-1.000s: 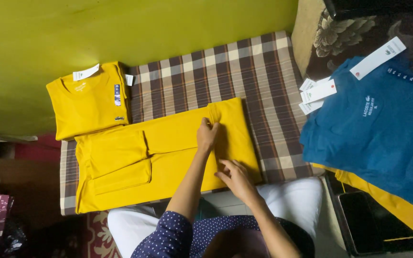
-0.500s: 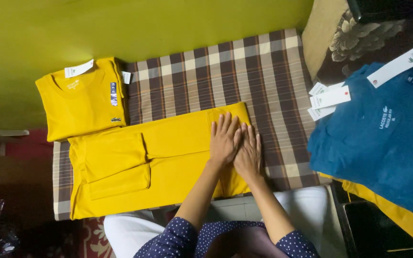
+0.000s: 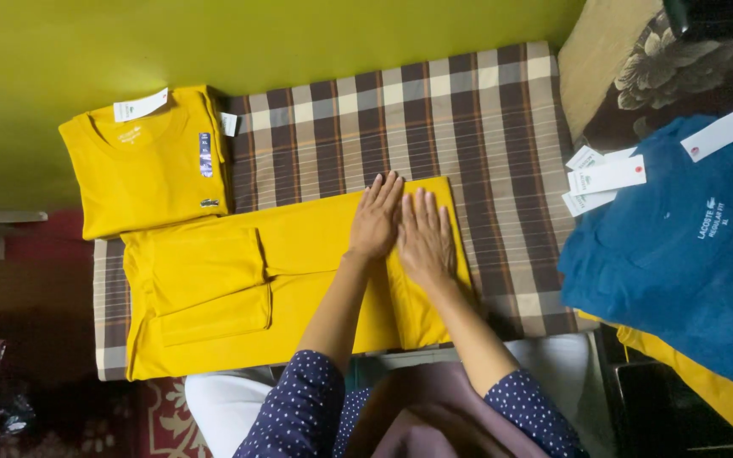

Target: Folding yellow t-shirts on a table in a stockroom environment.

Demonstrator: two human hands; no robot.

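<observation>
A yellow T-shirt [image 3: 222, 288] lies flat on a brown checked cloth [image 3: 434, 110], its sleeves folded inward. My left hand [image 3: 375, 216] and my right hand [image 3: 424, 237] rest side by side, palms down and fingers spread, on the shirt's right end near its far edge. Neither hand holds anything. Another yellow T-shirt [image 3: 142, 170], folded with a white paper tag at the collar, lies at the far left of the cloth, touching the flat shirt's far edge.
A stack of blue T-shirts [image 3: 680, 254] with white tags [image 3: 604, 178] lies on the right, over a yellow garment [image 3: 706, 373]. A green wall [image 3: 256, 34] runs along the far side. A floral dark fabric [image 3: 680, 59] is at the top right.
Both hands went from pinching the shirt's right end to lying flat on it, then slid a little toward the far edge. The camera view shifted slightly.
</observation>
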